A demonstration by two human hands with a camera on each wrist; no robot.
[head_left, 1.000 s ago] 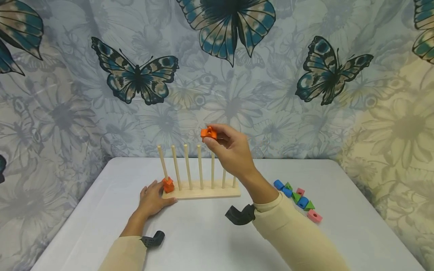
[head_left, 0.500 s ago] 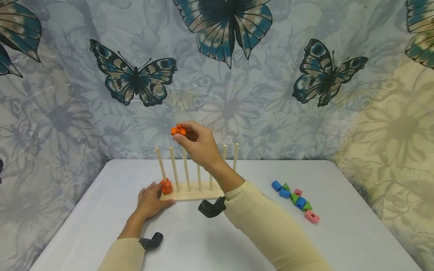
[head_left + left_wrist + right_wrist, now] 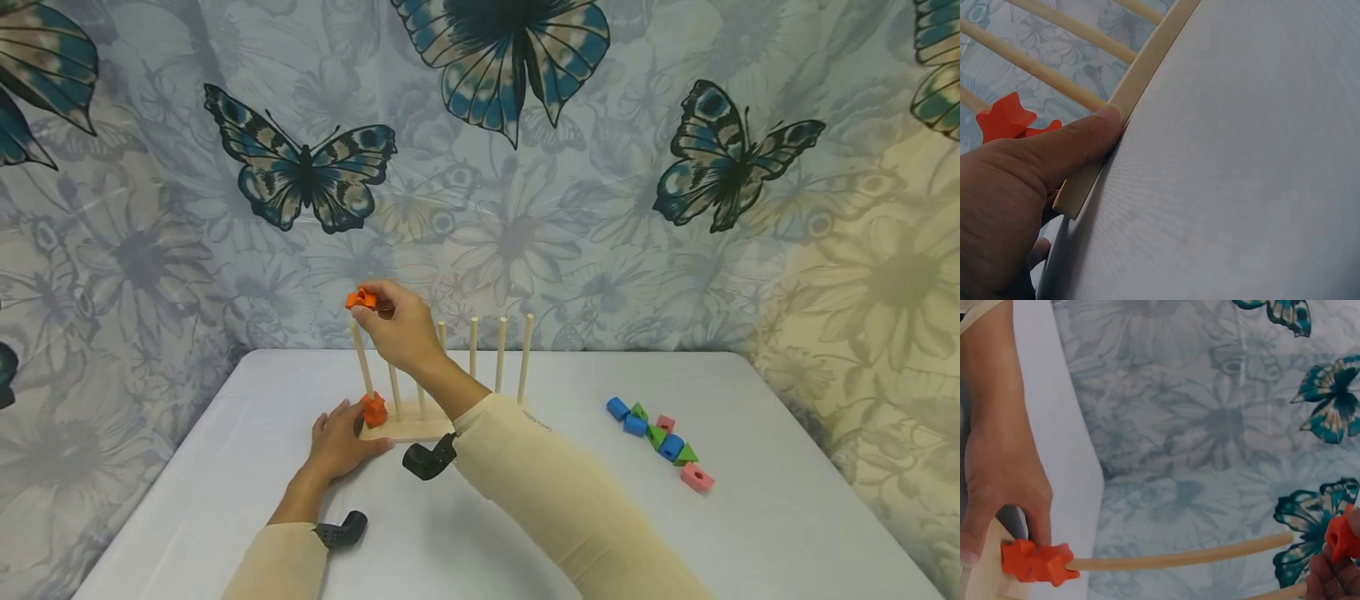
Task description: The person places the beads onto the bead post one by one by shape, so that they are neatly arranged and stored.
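Orange in right hand [image 3: 397, 329]: pinching 1 star block [image 3: 361, 298], brought leftward to just above leftmost peg [image 3: 362, 358], so apparently nearly aligned; holding wooden base [image 3: 408, 429] with left hand [image 3: 341, 443].

We see soft, even light, a yellow tint on the right of the backdrop [image 3: 885, 275], faint shadows on the white table [image 3: 480, 542], dimmer, grainier wrist views

A pale floral backdrop [image 3: 517, 225] — grey-blue mostly, yellowish at the right — rises behind the white table [image 3: 750, 542]. Dark-edged teal-and-cream butterflies [image 3: 306, 179] decorate it (three of them cut off by the frame); a dark patch [image 3: 6, 375] far left may be another.
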